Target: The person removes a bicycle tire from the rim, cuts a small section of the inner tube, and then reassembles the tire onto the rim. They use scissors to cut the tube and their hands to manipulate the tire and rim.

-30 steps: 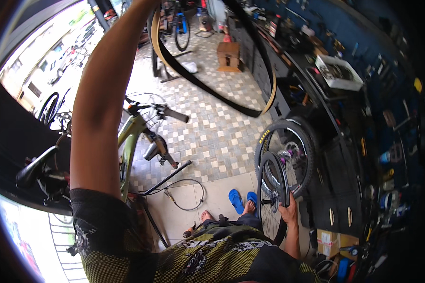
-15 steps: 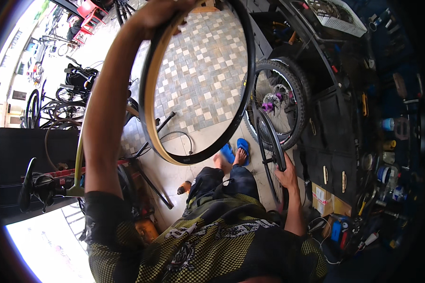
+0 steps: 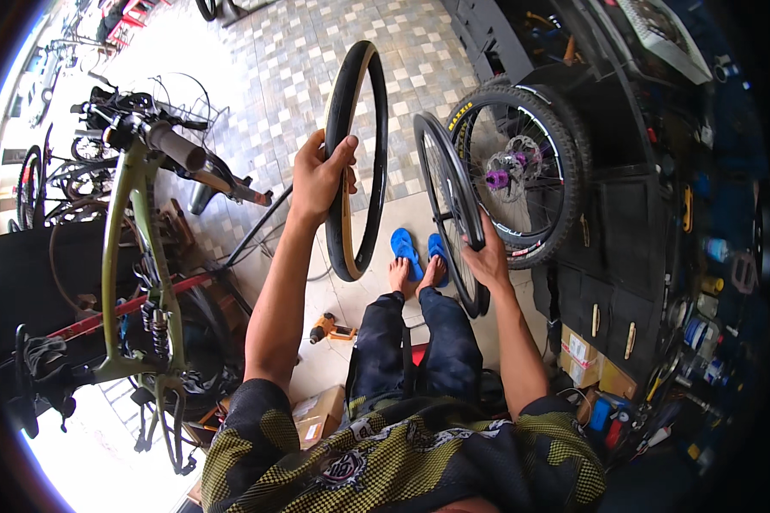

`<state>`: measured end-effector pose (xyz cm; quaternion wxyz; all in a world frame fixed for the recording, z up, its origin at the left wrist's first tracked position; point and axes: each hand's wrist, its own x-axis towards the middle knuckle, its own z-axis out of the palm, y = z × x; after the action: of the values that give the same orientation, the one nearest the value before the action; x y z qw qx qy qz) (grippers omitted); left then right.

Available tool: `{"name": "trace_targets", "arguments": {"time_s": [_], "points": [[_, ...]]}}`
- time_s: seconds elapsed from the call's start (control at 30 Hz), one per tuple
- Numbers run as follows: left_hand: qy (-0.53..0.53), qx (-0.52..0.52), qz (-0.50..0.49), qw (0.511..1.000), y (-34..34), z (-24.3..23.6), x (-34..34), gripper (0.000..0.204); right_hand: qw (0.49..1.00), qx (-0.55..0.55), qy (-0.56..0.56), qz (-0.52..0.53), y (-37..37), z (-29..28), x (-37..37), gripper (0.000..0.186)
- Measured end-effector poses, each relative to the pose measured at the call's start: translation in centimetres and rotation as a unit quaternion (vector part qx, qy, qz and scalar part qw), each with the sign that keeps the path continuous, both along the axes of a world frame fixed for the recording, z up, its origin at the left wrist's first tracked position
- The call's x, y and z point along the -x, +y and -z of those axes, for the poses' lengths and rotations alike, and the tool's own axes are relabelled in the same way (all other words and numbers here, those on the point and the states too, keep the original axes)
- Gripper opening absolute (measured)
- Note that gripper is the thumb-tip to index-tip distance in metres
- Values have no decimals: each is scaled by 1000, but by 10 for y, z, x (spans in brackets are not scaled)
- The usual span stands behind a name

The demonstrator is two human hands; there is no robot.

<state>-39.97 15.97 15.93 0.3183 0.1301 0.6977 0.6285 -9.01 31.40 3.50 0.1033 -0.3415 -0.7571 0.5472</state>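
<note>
Your left hand (image 3: pixel 321 179) is closed in a grip on the near side of a bicycle tire (image 3: pixel 342 246), with the thumb laid along the black tread and the fingers curled round to the inner side. The tire is black with a tan sidewall; it is held upright, raised in front of you, and shows as a narrow oval.

Your right hand (image 3: pixel 488 254) is partly closed on the rim of a slim black spoked wheel (image 3: pixel 464 197). This wheel is upright and slightly tilted, to the right of the tire and apart from it. Whether its lower edge touches the floor cannot be told.

Just beyond the wheel stands a mountain bike wheel (image 3: pixel 565 184) with a knobby tire, a purple hub (image 3: pixel 498 179) and a disc rotor. It is next to the black cabinet (image 3: pixel 612 227), with another knobby tire (image 3: pixel 580 128) behind it.

Below the held parts, your feet are on blue flip-flops (image 3: pixel 404 246). Near your left leg, a yellow-and-black cordless drill (image 3: pixel 328 329) lies on the floor, with a cardboard box (image 3: pixel 318 412) closer to you.

At your far left is an olive-green bicycle frame (image 3: pixel 115 248) with a coil shock (image 3: pixel 157 321) and a handlebar grip (image 3: pixel 175 147). Ahead, the floor is laid in patterned tiles (image 3: pixel 274 94).
</note>
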Motion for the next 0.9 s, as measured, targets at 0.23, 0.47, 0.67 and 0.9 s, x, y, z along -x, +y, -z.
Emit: {"name": "trace_targets", "arguments": {"time_s": [0.23,0.47,0.67,0.9], "points": [[60,-1,-97,993,-48,74,-6,30,997,-73,32,2,-22,84,40,82],[141,-18,-119,983,-72,126,-17,38,997,38,49,44,-45,130,31,81],[202,-97,-125,966,-91,144,-68,39,988,9,152,38,-84,190,-5,81],[236,-172,-134,947,-120,115,-143,44,984,-44,162,54,-147,201,-76,83]]}}
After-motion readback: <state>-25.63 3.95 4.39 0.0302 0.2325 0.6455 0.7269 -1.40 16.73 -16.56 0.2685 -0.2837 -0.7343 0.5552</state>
